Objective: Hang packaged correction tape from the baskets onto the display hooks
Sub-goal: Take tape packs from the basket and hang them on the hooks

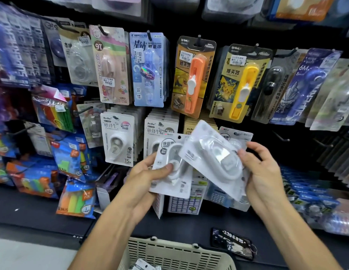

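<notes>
My left hand (148,172) grips a white correction tape pack (169,172), thumb pressed on its blister, front side facing me. My right hand (261,170) holds a second white correction tape pack (214,158) tilted, overlapping the first one's right edge. Both packs hover in front of the lower row of display hooks, where more white correction tape packs (119,139) hang. Behind the held packs another hanging pack (236,135) peeks out. A beige basket (169,254) sits below my arms, with a pack (142,265) just visible inside.
Upper hooks carry blue, orange and yellow packaged items (193,78). Bare black hooks (280,136) stick out at right of my right hand. Highlighter packs (76,199) lean at lower left. A phone with a keychain (232,243) lies on the dark shelf ledge near the basket.
</notes>
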